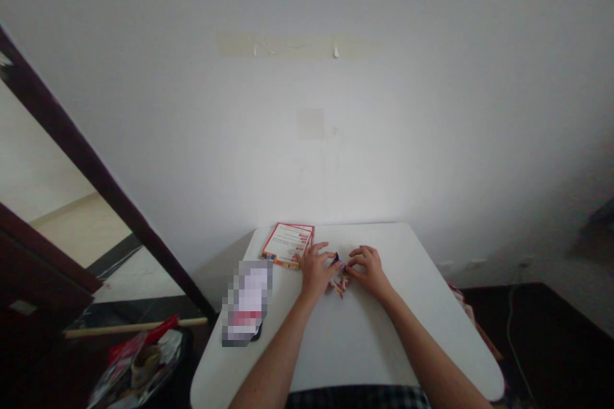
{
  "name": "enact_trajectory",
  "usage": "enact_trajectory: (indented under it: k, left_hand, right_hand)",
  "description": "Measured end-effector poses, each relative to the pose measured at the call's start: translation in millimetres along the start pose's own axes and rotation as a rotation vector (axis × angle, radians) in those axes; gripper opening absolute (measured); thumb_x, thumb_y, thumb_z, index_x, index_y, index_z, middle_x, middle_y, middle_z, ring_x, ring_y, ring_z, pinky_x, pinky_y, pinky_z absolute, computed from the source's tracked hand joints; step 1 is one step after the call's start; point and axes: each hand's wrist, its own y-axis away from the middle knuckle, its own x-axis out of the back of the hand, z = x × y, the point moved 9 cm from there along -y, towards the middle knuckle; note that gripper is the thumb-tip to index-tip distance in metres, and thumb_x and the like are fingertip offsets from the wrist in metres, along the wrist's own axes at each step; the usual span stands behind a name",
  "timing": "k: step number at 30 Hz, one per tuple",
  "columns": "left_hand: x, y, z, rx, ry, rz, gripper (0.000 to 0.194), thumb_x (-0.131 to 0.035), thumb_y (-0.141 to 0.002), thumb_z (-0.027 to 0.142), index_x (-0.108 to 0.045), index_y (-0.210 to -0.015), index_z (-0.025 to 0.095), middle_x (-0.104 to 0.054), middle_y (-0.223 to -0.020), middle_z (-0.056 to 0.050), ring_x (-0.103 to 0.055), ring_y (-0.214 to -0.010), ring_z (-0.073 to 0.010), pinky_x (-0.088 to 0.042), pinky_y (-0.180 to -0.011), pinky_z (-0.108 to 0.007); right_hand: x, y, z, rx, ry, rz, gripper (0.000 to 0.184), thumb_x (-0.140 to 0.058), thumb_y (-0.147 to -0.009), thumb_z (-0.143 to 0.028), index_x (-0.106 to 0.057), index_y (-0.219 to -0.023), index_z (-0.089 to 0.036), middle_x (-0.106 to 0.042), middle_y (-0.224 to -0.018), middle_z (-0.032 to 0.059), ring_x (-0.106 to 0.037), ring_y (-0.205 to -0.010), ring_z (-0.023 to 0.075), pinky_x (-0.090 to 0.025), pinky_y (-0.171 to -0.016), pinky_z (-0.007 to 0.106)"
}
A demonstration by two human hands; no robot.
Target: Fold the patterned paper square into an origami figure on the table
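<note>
Head view: your left hand (314, 271) and right hand (367, 270) were half-closed, pinching the folded paper (339, 284); uneven pulling could have torn it.

Bare hands (315, 273), dark plaid clothing (357, 399)

From here I count two hands, one left hand (314, 273) and one right hand (368, 270); one rounded white bench (355, 345); one small folded red-and-white paper piece (339, 282); one stack of red-bordered white cards (288, 245), sheets uncountable; one pixelated oblong item (247, 300).
</note>
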Motion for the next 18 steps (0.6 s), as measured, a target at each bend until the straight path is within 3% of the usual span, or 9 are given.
enact_trajectory:
  k: [7,15,18]
  left_hand:
    - [-1.4,1.3,2.2,0.002,-0.005,-0.016,0.011,-0.079,-0.074,0.031,-0.077,-0.084,0.03,-0.063,-0.13,-0.002,-0.049,-0.127,-0.0301,-0.017,-0.112,-0.073]
    - [-3.0,2.8,5.3,-0.01,-0.017,-0.037,0.009,-0.078,-0.075,0.03,-0.077,-0.083,0.03,-0.063,-0.131,-0.002,-0.048,-0.128,-0.029,-0.017,-0.114,-0.068]
    - [-4.2,2.9,7.1,-0.021,-0.03,-0.041,0.008,-0.078,-0.075,0.03,-0.076,-0.082,0.03,-0.064,-0.131,-0.001,-0.049,-0.127,-0.0271,-0.023,-0.114,-0.061]
  right_hand:
    - [2.5,0.3,-1.1,0.0,-0.029,0.017,0.008,-0.069,-0.083,-0.036,-0.076,-0.086,-0.032,-0.066,-0.108,0.0042,-0.047,-0.119,0.0272,-0.038,-0.103,0.047]
    - [0.7,-0.5,-1.9,0.003,-0.004,0.021,0.006,-0.069,-0.081,-0.032,-0.074,-0.078,-0.029,-0.067,-0.108,0.0041,-0.047,-0.12,0.0279,-0.037,-0.103,0.048]
    - [-0.2,-0.4,-2.8,0.001,0.009,0.013,0.006,-0.069,-0.081,-0.031,-0.073,-0.078,-0.028,-0.067,-0.108,0.0041,-0.046,-0.121,0.0284,-0.036,-0.104,0.049]
